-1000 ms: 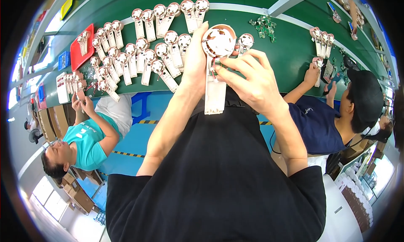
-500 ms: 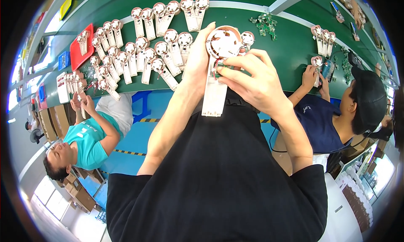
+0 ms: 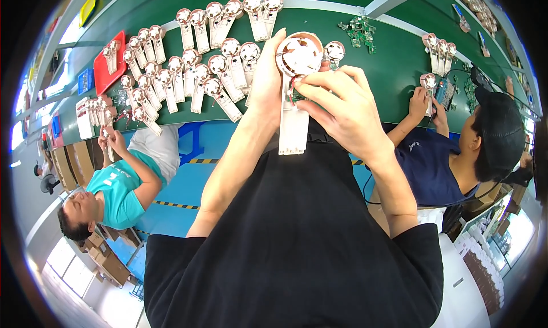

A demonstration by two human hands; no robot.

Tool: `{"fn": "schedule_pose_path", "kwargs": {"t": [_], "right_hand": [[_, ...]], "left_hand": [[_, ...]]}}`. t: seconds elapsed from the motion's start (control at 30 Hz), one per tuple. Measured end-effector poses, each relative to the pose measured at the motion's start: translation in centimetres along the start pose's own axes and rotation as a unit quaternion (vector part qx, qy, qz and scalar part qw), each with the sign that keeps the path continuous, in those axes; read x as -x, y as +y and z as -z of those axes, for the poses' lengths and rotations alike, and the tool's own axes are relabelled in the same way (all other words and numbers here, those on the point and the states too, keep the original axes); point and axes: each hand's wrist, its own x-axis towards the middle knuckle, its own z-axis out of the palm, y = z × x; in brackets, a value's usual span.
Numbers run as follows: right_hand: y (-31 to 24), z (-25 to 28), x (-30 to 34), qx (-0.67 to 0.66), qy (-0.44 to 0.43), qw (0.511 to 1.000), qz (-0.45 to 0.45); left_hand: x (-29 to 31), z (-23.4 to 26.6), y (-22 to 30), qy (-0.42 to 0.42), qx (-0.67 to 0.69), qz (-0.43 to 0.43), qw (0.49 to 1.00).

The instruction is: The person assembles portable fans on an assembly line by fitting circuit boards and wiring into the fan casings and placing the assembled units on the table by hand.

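A white handheld fan body [image 3: 294, 137], with a round bladed head and an open handle, is upright in front of my chest. My left hand [image 3: 266, 85] is closed around its left side, thumb up along the head. Thin red wires [image 3: 292, 87] show at the neck, just below the head. There the thumb and fingers of my right hand [image 3: 353, 111] are pinched together, touching the neck area. Whatever small piece lies between those fingertips is hidden. Another fan body [image 3: 334, 51] lies on the green table behind my right fingers.
Several fan bodies [image 3: 197, 94] lie in rows on the green table [image 3: 319, 19]. A red tray [image 3: 103, 77] is at left, a heap of green circuit boards [image 3: 359, 34] at the far side. One co-worker [image 3: 123, 179] sits at left, another [image 3: 434, 162] at right, both handling fan bodies.
The fan body has shifted slightly and its handle has turned a little to the right. My right fingertips have risen slightly along the neck, and the red wires show more.
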Motion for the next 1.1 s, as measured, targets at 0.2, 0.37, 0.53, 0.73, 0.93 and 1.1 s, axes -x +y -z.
{"fn": "schedule_pose_path", "kwargs": {"t": [0.2, 0.37, 0.53, 0.73, 0.93, 1.1], "right_hand": [[0.7, -0.4, 0.5, 0.011, -0.014, 1.000, -0.001], [0.8, -0.4, 1.0, -0.010, 0.005, 0.999, -0.033], [0.7, 0.4, 2.6, -0.105, 0.113, 0.968, -0.199], [-0.1, -0.4, 3.8, -0.154, 0.148, 0.941, -0.261], [0.2, -1.4, 4.1, -0.178, 0.173, 0.926, -0.283], [-0.8, -1.3, 4.1, -0.236, 0.069, 0.877, -0.414]], "left_hand": [[-0.8, 0.7, -1.0, -0.011, -0.024, -0.002, 1.000], [-1.8, 1.0, -1.2, -0.049, 0.013, 0.007, 0.999], [-2.7, 0.9, -1.3, -0.038, 0.038, -0.007, 0.999], [-3.4, 0.5, -1.4, -0.057, -0.016, -0.031, 0.998], [-4.3, 0.0, -1.5, -0.064, 0.006, -0.023, 0.998], [-5.8, -0.2, -2.8, -0.055, -0.026, -0.053, 0.997]]}}
